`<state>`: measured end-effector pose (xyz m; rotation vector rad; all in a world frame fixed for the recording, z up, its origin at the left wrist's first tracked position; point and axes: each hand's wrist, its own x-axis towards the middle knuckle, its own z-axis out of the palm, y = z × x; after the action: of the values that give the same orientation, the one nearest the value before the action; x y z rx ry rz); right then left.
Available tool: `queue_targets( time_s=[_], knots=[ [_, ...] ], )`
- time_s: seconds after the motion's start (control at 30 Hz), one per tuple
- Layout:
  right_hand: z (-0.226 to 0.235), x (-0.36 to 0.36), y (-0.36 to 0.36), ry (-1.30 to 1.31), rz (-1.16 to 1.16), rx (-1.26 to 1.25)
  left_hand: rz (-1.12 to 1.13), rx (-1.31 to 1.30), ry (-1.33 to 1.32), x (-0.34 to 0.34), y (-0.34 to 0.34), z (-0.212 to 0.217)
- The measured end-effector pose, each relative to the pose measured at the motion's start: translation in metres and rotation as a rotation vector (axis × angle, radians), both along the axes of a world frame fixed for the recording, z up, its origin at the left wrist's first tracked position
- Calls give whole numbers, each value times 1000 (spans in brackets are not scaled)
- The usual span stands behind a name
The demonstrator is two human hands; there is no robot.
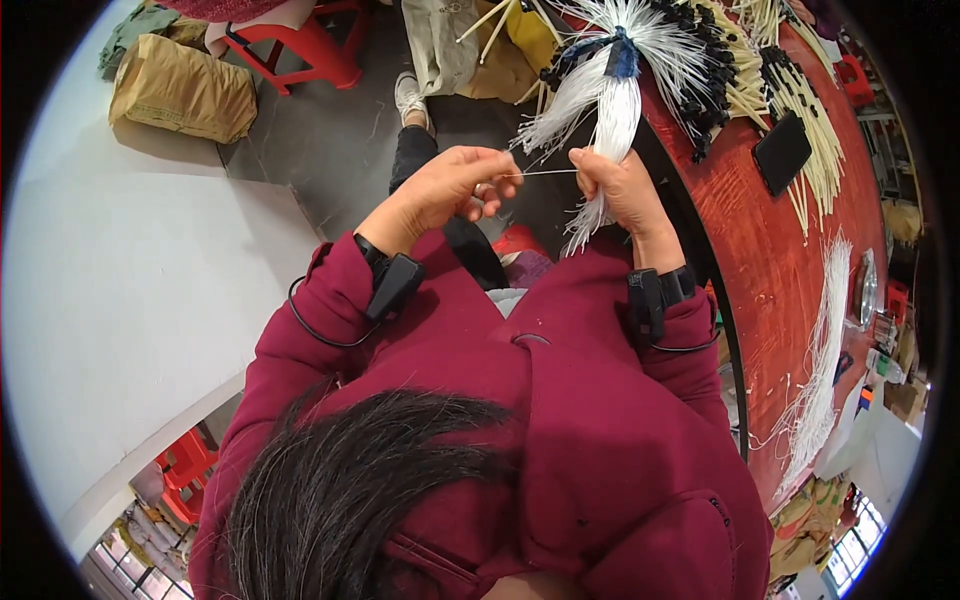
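My right hand is closed around a bundle of white cords, whose loose ends hang below the fist. Higher up, a dark blue tie wraps the bundle, and the cords fan out beyond it over the table edge. One thin strand runs taut from the right fist to my left hand. There the thumb and forefinger pinch its end, while the other fingers curl loosely.
The red table curves along my right. On it lie a black phone, pale sticks with black ends and a long heap of white strands. A red stool and brown paper sack stand at the far left.
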<state>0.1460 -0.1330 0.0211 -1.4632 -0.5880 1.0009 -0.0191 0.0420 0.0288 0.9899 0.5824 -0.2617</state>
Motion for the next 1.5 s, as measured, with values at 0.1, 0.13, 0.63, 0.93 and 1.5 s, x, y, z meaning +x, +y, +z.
queue_targets(
  time_s=[0.1,0.13,0.63,0.93,1.5],
  knots=[
    [3,0,0,3,-1,-6,-147,122,-50,-1,3,-8],
    [5,-1,0,6,-8,-6,-118,48,-60,-2,4,-11],
    [-2,-13,6,107,-48,138,464,487,112,-9,27,-43],
    [-8,-18,6,332,-91,187,-170,564,-308,18,-51,-23],
    [-8,-14,9,29,-120,19,-14,190,-102,-30,-18,34]
  ],
)
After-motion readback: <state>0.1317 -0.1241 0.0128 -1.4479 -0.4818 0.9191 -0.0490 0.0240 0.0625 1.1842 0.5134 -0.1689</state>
